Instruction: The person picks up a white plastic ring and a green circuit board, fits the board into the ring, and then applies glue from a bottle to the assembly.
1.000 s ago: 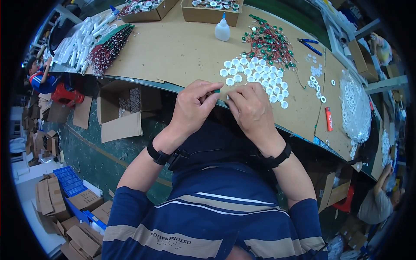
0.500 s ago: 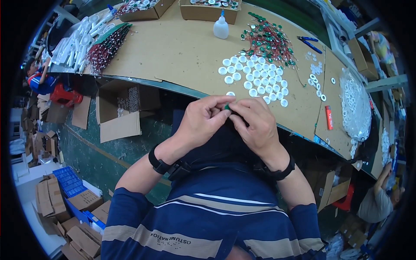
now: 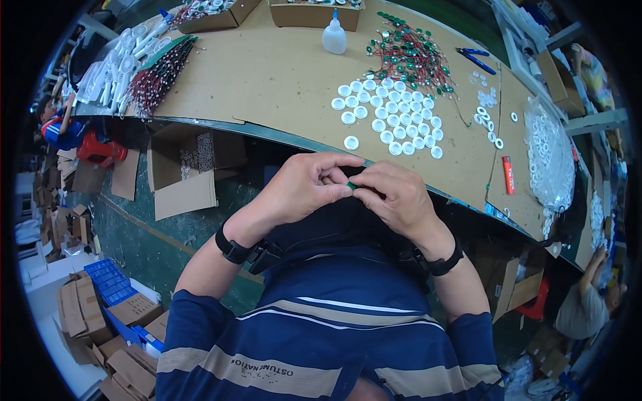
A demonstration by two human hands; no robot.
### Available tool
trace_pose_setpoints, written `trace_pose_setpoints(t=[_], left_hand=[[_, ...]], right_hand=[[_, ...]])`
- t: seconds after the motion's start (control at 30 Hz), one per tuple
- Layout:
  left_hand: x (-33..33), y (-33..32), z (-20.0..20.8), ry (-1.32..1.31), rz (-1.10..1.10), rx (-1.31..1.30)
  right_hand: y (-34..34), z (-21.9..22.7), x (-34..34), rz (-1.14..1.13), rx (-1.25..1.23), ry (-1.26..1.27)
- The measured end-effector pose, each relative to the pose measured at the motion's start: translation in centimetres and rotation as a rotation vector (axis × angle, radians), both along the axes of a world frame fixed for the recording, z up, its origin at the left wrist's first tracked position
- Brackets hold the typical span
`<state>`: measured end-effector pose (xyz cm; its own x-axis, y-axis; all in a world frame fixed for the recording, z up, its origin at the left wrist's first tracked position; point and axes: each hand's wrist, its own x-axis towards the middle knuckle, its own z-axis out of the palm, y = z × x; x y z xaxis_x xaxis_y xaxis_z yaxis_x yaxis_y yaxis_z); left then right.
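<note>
Near the table's front edge, my left hand (image 3: 309,187) and my right hand (image 3: 396,195) meet in front of my body. Between their fingertips sits a small green piece (image 3: 351,186), pinched from both sides. Most of it is covered by the fingers, so its full shape cannot be made out. Just beyond the hands lies a group of round white caps (image 3: 392,119) on the cardboard-covered table (image 3: 267,87). Behind the caps is a tangled pile of green discs with red wires (image 3: 411,57).
A white squeeze bottle (image 3: 334,39) stands near open boxes of parts (image 3: 314,17). Blue-handled cutters (image 3: 476,59), white rings (image 3: 487,120), a red tube (image 3: 509,175) and a bag of rings (image 3: 550,157) lie right. White handled parts (image 3: 124,70) and bundled wires (image 3: 157,77) lie left.
Both hands have dropped slightly toward my body, still pinching the green piece. The table's contents appear shifted a little left in the view.
</note>
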<state>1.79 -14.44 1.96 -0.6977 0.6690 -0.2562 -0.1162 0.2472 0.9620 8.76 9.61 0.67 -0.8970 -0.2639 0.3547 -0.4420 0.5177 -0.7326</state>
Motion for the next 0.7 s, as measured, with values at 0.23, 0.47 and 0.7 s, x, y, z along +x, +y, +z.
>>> trace_pose_setpoints(t=[0.23, 0.47, 0.7], left_hand=[[-0.8, 0.2, 1.6, 0.042, -0.082, -0.068], [-0.9, 0.3, 0.7, 0.007, -0.055, -0.017], [-0.5, 0.9, 0.5, 0.075, -0.018, -0.024]], right_hand=[[0.3, 0.3, 0.0, -0.001, -0.107, -0.073], [0.7, 0.2, 0.0, -0.023, -0.073, -0.032], [0.6, 0.0, 0.0, -0.032, 0.02, 0.062]])
